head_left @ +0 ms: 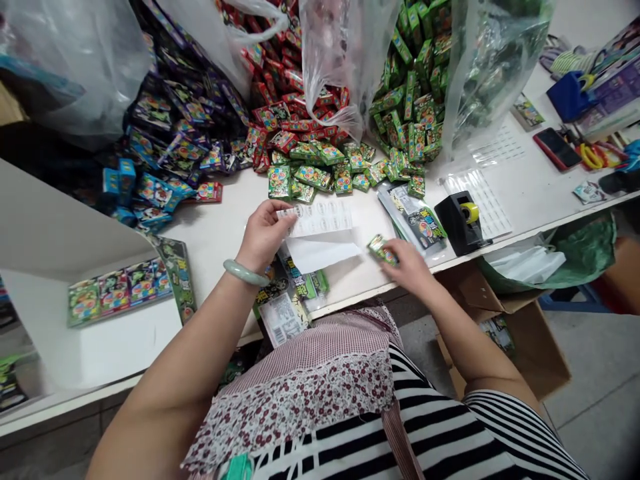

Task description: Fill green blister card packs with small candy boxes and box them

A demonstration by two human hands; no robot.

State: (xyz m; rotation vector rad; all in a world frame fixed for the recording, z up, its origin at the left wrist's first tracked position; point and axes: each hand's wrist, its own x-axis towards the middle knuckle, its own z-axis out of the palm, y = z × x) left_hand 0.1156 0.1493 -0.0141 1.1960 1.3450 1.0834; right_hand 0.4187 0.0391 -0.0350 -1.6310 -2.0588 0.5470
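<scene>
Pinching a label sheet (315, 219) in the left grip (263, 237), clenching a green packet (381, 250) in the right grip (407, 267); too loose a hold risking a slip onto the desk (215, 230).

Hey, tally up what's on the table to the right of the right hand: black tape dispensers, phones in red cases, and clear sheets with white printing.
Black tape dispenser: 1
Phone in red case: 1
Clear sheets with white printing: 2
Total: 4
</scene>
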